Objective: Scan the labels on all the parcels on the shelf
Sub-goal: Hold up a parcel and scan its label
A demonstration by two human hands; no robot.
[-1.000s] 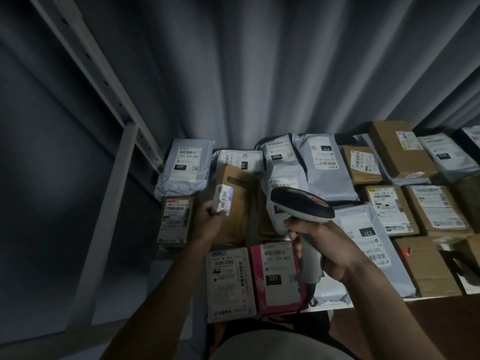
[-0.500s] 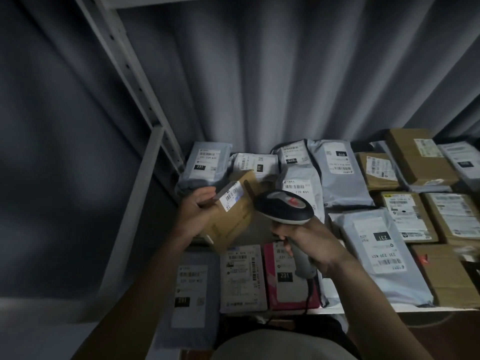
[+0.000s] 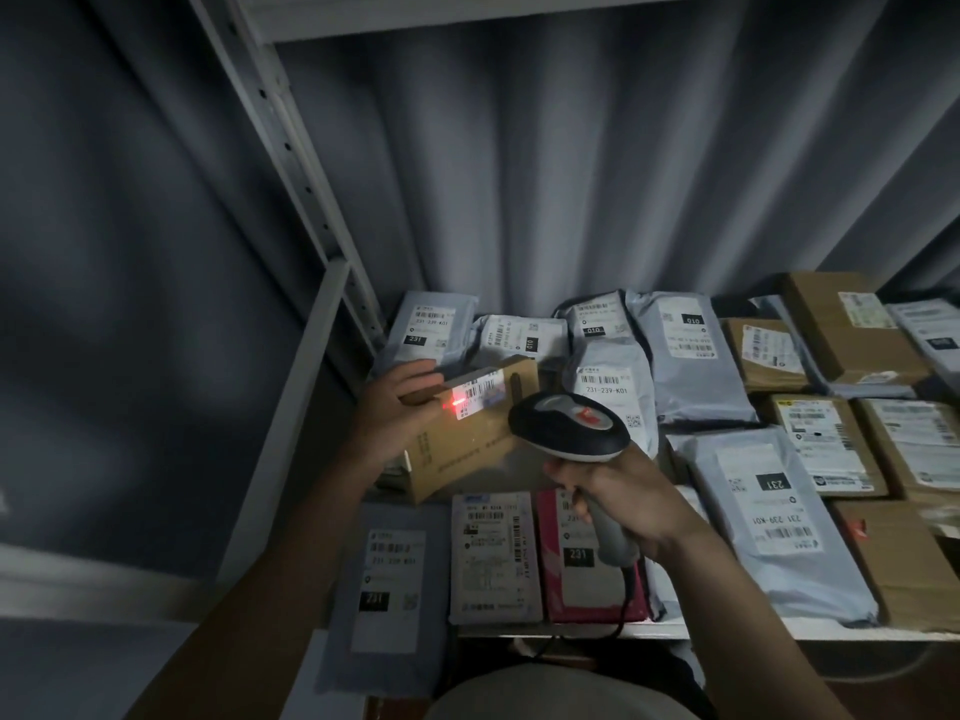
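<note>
I observe the left hand (image 3: 395,423) holding a brown cardboard box (image 3: 467,439) tilted up off the shelf (image 3: 753,628), fingers curled over its upper left end; its grip is closed round the box. A white label (image 3: 478,394) sits on the box's upper face, and a red scan spot (image 3: 457,403) glows at the label's left edge. The right hand (image 3: 618,498) has its grip wrapped round the handle of a barcode scanner (image 3: 571,426), whose dark head with a red patch points left toward the box and stands just beside it. A cable (image 3: 623,610) hangs from the handle's base.

The remaining parcels lie flat on the shelf. In the front row I note a grey mailer (image 3: 387,589) overhanging the shelf's left end, a white parcel (image 3: 493,558) and a pink parcel (image 3: 576,563) partly hidden by the right hand. A large grey mailer (image 3: 769,517) marked 231 lies to the right, with brown boxes (image 3: 826,444) beyond it. Further grey mailers (image 3: 431,327) line the back against a pleated grey curtain (image 3: 571,174). A white perforated upright (image 3: 291,163) stands at left.
</note>
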